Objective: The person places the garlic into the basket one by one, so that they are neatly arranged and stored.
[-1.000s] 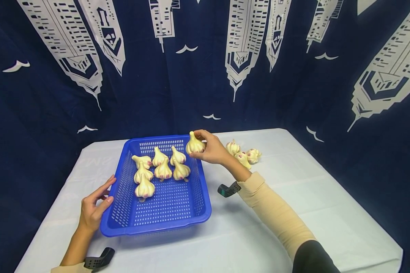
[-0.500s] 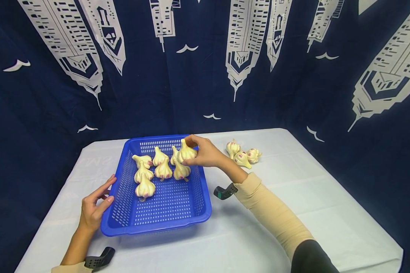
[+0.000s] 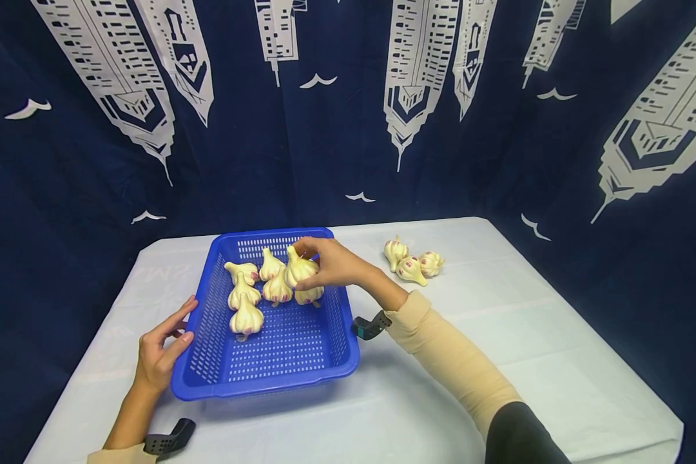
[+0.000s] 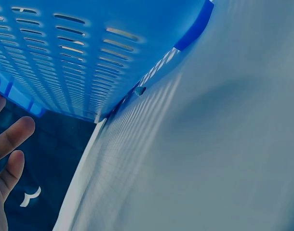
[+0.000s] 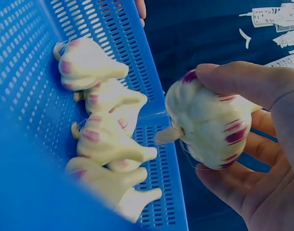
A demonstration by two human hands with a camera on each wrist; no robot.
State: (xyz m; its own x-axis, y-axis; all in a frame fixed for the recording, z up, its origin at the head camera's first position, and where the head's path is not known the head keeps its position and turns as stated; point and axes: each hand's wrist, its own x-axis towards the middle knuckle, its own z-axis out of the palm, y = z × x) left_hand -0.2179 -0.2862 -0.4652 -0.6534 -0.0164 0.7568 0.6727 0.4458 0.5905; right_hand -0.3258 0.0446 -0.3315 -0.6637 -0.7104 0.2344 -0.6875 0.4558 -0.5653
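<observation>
My right hand [image 3: 339, 263] pinches a garlic bulb [image 3: 301, 269] between thumb and fingers, above the back right of a blue plastic basket [image 3: 278, 354]. The held bulb [image 5: 209, 122] shows purple streaks and a root tuft in the right wrist view. More garlic bulbs [image 3: 246, 319] sit in the basket's left and back part; the held bulb hides some of them. At the basket's left rim, my left hand [image 3: 158, 357] touches with thumb and index finger. In the left wrist view, its fingers [image 4: 17, 134] are spread loosely near the rim.
Three garlic bulbs [image 3: 410, 270] lie together on the white tablecloth [image 3: 499, 309], right of the basket. A dark blue curtain [image 3: 301, 148] with white building prints hangs behind the table. Black wrist cameras [image 3: 171, 439] are on both wrists.
My right hand has carried the garlic bulb left and slightly down, from the basket's back right rim to over the bulbs inside. The left hand and basket have stayed in place.
</observation>
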